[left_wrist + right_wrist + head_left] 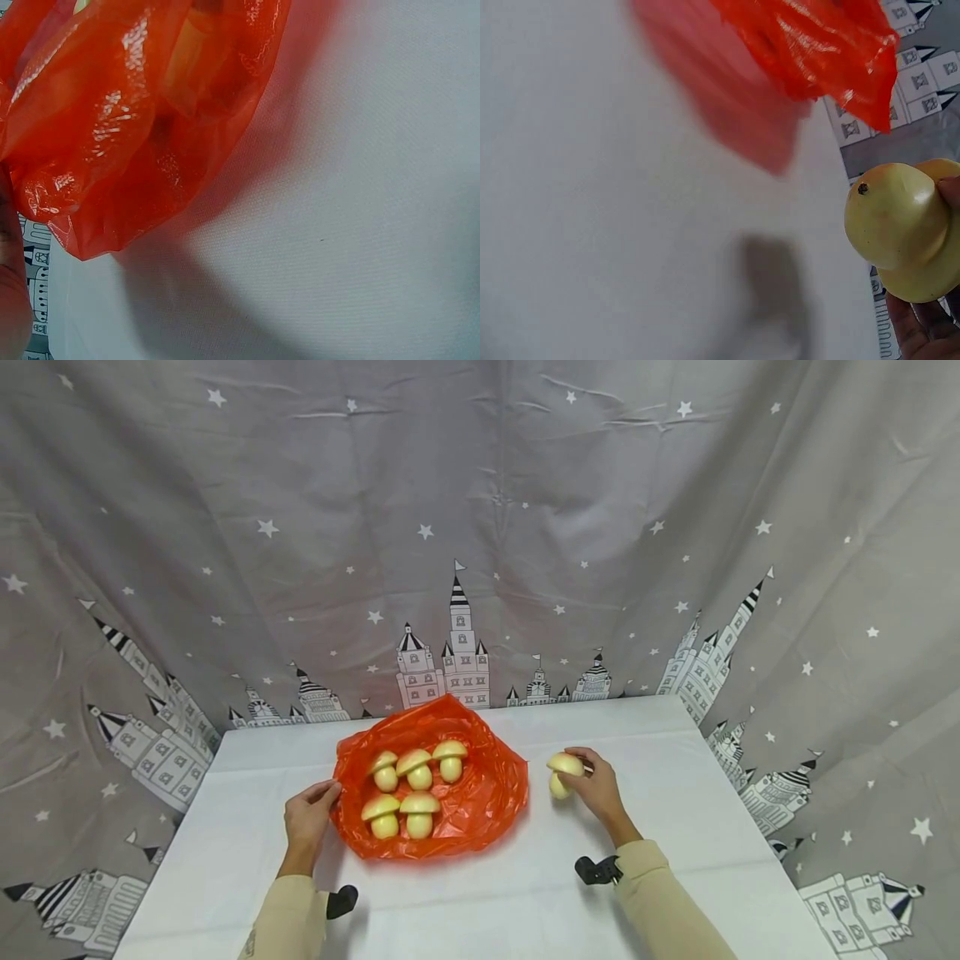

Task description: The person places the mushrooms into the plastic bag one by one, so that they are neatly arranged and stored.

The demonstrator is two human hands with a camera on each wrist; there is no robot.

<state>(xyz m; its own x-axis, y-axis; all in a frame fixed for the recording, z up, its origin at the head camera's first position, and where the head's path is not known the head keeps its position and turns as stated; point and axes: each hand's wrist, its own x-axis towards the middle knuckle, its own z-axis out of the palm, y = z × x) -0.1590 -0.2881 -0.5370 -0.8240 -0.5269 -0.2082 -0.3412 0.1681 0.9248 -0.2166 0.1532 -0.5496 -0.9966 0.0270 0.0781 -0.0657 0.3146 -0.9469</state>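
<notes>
A red plastic bag (480,802) lies with its mouth spread wide, and several pale yellow toy mushrooms (419,814) rest inside it. At the bag's left edge my left hand (307,818) pinches the rim between thumb and fingers. In the left wrist view the bag's side (112,135) hangs beside that hand, mostly hiding what is inside. To the right of the bag, my right hand (597,785) grips one more mushroom (565,766) by its cap. The right wrist view shows this mushroom's rounded stem (896,214) with a small dark spot, held apart from the bag.
A white cloth (465,910) covers the table. Behind and around it hangs a grey curtain (315,568) printed with castles and stars. Dark wrist camera mounts (597,870) stick out inward from both sleeves, near the tabletop.
</notes>
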